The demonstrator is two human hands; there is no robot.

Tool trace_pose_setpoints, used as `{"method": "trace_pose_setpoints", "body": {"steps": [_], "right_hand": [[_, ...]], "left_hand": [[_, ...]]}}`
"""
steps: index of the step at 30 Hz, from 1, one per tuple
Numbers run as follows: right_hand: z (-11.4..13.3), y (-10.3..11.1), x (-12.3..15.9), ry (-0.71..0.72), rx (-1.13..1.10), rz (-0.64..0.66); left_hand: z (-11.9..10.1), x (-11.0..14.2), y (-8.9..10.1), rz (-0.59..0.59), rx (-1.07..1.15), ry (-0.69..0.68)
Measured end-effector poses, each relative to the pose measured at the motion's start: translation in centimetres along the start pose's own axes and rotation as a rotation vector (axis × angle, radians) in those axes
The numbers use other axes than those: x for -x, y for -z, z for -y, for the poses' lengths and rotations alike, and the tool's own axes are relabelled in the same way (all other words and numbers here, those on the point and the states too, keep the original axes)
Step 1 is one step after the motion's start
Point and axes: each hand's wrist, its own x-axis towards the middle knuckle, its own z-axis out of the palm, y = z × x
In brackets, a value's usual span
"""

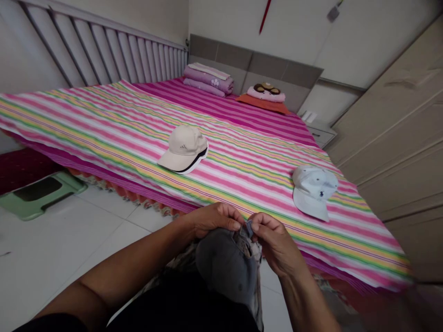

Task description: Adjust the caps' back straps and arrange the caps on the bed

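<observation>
A grey cap (224, 265) rests close to my body, below the bed's front edge. My left hand (211, 219) and my right hand (273, 240) both pinch the small strap at the cap's back, fingers closed on it. On the striped bedsheet (104, 124) lie a beige cap (184, 149) near the middle and a white cap (313, 189) to the right.
Folded purple bedding (208, 78) and a pillow with a brown and pink cushion (266, 94) lie by the grey headboard. A green stool (41, 193) stands on the white tiled floor at left. A nightstand (320, 131) and a wardrobe (398, 138) stand at right.
</observation>
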Motion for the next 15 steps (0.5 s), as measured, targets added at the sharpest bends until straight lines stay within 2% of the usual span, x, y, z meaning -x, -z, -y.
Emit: {"method": "trace_pose_setpoints", "body": {"steps": [6,15], "right_hand": [[0.28,0.05,-0.29,-0.038,0.124,0.007],[0.35,0.2,-0.6,-0.02,0.172,0.007]], "left_hand": [[0.27,-0.23,0.29,-0.005,0.026,-0.019],[0.2,-0.2,0.19,-0.043,0.003,-0.025]]}}
